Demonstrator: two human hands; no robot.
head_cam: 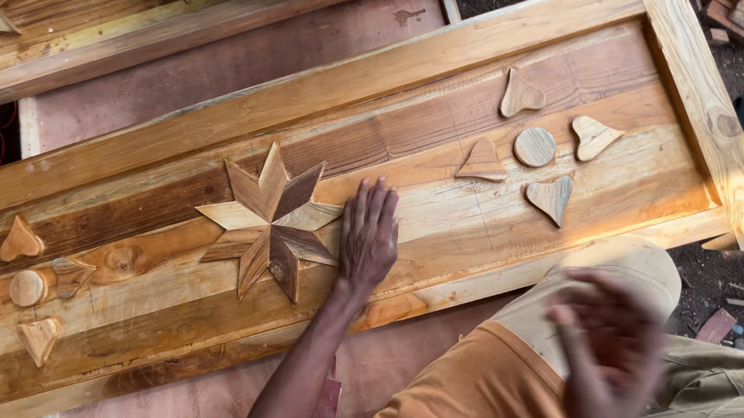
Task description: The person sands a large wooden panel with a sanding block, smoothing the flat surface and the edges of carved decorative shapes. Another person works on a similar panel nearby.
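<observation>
Left hand (368, 235) flat, fingers spread, palm down on grainy wooden panel (441, 213), just beside inlaid eight-pointed star (269, 224). Right hand (608, 361) blurred over knee, empty, fingers loosely apart. Smooth heart-shaped pieces (552, 197) around a disc (535, 147); panel's left end cut off.

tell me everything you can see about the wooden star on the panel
The wooden star has eight points, pieced from diamond-shaped segments that alternate pale and dark wood, giving a faceted look. It lies flat on the long framed wooden panel, near the middle. The left hand rests palm down on the panel just to its right, fingers spread, close to the star's right points; whether they touch is unclear. Its surface looks unfinished.
</observation>
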